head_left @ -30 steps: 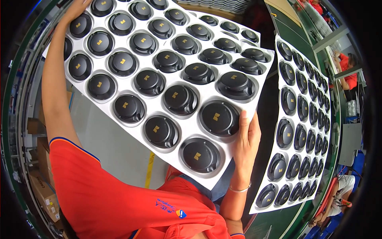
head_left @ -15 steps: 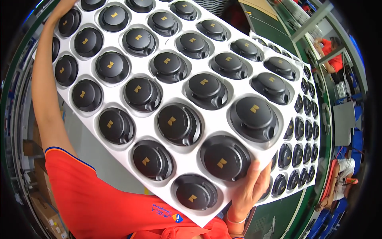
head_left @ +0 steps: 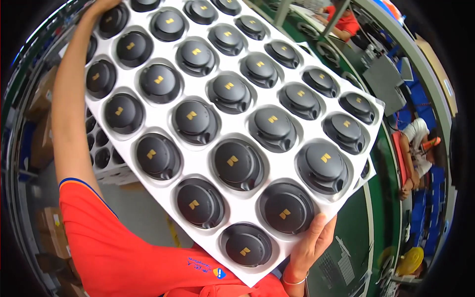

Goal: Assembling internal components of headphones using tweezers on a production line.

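A large white moulded tray (head_left: 250, 277) hangs tilted across the middle of the view, held between my two hands. Rows of round black devices (head_left: 236, 162), each with a gold mark on its top, sit in its hollows. My right hand (head_left: 312, 243) grips the near right edge, thumb on the upper face; its other fingers are partly hidden by the rim. At the far left end, my left hand (head_left: 106, 4) holds the opposite edge and is cut off by the picture's top, so its fingertips are hidden.
Behind the tray's right side runs a green workbench (head_left: 341, 213), with another white tray (head_left: 367, 174) mostly covered. More loaded trays are stacked (head_left: 115, 174) at lower left, near cardboard boxes (head_left: 53, 232). Co-workers (head_left: 416, 148) (head_left: 345, 22) and blue bins (head_left: 431, 208) are at right.
The tray has shifted slightly right in view while the background has swung round. The loaded tray on the bench is now mostly covered, and the stack at left has appeared. Both hands keep their hold.
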A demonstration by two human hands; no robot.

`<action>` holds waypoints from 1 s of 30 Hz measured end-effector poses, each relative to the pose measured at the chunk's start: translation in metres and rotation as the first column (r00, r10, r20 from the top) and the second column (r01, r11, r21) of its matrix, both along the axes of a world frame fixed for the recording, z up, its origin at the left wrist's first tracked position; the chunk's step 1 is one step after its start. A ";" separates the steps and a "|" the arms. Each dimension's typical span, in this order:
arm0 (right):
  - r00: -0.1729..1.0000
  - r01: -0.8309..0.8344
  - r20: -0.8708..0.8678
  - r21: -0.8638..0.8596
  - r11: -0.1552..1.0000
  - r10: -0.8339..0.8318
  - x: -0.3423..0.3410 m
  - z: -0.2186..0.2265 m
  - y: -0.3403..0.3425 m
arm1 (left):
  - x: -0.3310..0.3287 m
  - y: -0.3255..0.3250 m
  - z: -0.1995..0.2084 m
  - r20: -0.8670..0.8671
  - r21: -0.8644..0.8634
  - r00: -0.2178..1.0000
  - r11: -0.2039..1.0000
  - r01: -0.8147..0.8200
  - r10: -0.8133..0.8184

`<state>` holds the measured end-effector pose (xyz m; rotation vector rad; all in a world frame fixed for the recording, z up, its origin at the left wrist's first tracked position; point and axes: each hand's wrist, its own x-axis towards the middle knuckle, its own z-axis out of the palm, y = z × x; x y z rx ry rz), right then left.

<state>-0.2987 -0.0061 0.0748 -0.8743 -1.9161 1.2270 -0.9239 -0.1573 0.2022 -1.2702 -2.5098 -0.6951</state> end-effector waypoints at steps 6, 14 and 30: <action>0.998 0.042 -0.033 -0.046 0.998 -0.044 0.000 0.003 -0.010 | -0.010 -0.011 -0.020 -0.060 0.078 0.990 0.988 0.130 -0.125; 0.964 0.224 -0.100 -0.188 0.956 -0.246 0.017 -0.001 -0.038 | -0.053 0.011 0.002 -0.083 -0.047 0.978 0.981 0.189 -0.193; 0.863 0.505 0.067 -0.131 0.853 -0.501 -0.004 -0.021 -0.058 | -0.082 -0.007 -0.039 -0.217 0.032 0.964 0.985 0.168 -0.157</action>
